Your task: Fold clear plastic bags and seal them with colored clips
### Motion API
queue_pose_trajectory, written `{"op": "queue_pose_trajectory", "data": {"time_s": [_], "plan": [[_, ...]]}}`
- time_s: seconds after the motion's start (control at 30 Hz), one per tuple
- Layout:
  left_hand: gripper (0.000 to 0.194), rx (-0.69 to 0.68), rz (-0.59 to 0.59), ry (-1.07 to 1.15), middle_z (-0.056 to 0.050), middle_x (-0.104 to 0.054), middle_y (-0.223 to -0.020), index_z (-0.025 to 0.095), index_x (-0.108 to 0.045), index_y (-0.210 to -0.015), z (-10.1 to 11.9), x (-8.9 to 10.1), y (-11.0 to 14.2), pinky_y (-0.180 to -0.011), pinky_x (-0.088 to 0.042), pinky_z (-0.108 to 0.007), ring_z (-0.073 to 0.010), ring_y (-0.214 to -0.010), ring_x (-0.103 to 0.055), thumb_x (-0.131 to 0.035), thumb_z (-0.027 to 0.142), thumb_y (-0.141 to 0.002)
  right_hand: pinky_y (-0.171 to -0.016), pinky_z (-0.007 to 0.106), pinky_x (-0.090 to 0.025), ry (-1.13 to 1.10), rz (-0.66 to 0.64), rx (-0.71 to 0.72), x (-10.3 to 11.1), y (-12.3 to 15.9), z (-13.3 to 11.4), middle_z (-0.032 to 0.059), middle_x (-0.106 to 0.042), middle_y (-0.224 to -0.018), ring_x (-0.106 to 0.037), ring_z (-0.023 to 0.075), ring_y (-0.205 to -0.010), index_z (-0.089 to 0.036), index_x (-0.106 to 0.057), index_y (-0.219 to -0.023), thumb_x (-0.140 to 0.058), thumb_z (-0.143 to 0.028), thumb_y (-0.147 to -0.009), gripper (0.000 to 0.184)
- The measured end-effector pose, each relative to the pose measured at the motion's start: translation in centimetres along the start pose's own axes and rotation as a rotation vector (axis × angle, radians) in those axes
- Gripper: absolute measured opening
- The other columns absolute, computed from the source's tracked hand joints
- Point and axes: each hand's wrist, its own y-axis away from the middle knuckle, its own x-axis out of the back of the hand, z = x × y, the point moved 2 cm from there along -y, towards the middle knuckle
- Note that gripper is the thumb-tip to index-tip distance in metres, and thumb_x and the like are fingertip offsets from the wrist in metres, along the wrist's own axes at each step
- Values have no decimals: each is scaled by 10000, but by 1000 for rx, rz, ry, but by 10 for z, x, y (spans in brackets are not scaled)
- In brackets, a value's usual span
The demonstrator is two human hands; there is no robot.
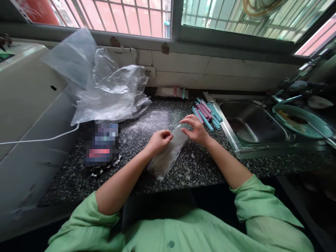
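A person in a green shirt works at a dark speckled table (207, 168), a narrow clear plastic bag (169, 155) slung between two bare hands. The bag lies directly ahead of the wearer, its long axis on a slant: the near end points down and left toward the table's front edge, the far end up and right toward a loose pile of teal and pink strips (206, 110). The left hand (161, 140), thumb and finger pressed together, pinches the bag along its left side, partway up. The right hand (193, 129) curves around the far end with thumb and fingertips parted; whether they touch the film, one cannot tell. Of the two, the right hand is clearly the nearer to the strips, which sit just beyond its knuckles and beside the metal sink (253, 120); the left hand is farther off, with the bag's far end and the other hand lying between. Crumpled clear plastic (123, 82) fills the table's back left, well apart from both.
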Motion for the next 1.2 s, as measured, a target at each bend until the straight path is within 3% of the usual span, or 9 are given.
{"op": "queue_pose_trajectory", "data": {"time_s": [0.13,0.27,0.43,0.57,0.77,0.9,1.07,1.2], "plan": [[159,40,142,251,16,-594,-581,146,-621,-634,-7,5,5,-571,-388,-226,-101,-552,-499,-636,304,-639,-723,326,-463,-311,-37,-282,-14,3,11,85,-586,-986,-548,179,-826,-168,-567,-1077,-611,-459,-747,442],[212,21,165,391,6,-608,-628,145,-628,-654,-8,2,6,-600,-406,-224,-101,-592,-513,-678,349,-627,-704,304,-463,-670,-105,-465,-24,11,10,28,-620,-789,-558,149,-724,-169,-606,-877,-642,-542,-685,422],[280,-5,133,417,7,-596,-641,144,-614,-712,-1,2,10,-590,-402,-210,-91,-595,-510,-696,399,-632,-643,259,-426,-715,35,-469,-21,14,-5,-21,-548,-628,-494,104,-617,-177,-567,-629,-694,-494,-647,342],[397,26,134,502,-10,-630,-689,148,-611,-800,3,6,9,-601,-435,-222,-112,-626,-551,-719,467,-590,-610,256,-411,-687,-44,-439,-23,15,-15,-17,-541,-620,-483,104,-606,-174,-562,-617,-676,-466,-670,318],[358,47,262,541,19,-570,-562,147,-622,-635,0,9,6,-529,-404,-213,-82,-523,-464,-722,484,-565,-597,254,-398,-623,-62,-415,-29,18,-20,-10,-550,-632,-480,103,-603,-173,-573,-638,-654,-408,-700,255],[449,72,131,576,5,-599,-640,151,-636,-771,1,10,6,-542,-407,-213,-96,-566,-503,-681,555,-580,-603,262,-411,-631,16,-434,-29,18,-17,-8,-557,-629,-488,111,-610,-182,-572,-630,-656,-449,-694,288],[358,188,-292,299,49,-439,-453,139,-571,-546,-1,5,9,-412,-250,-197,-58,-417,-355,-689,474,-589,-592,268,-404,-581,186,-449,-21,17,-7,-6,-557,-640,-474,115,-601,-192,-575,-638,-674,-506,-663,330],[337,218,-322,157,63,-363,-384,151,-529,-463,-6,2,10,-391,-192,-205,-50,-369,-285,-633,408,-655,-596,275,-409,-567,211,-438,-18,18,-3,-3,-560,-644,-480,120,-604,-195,-585,-648,-674,-529,-658,345]]}}
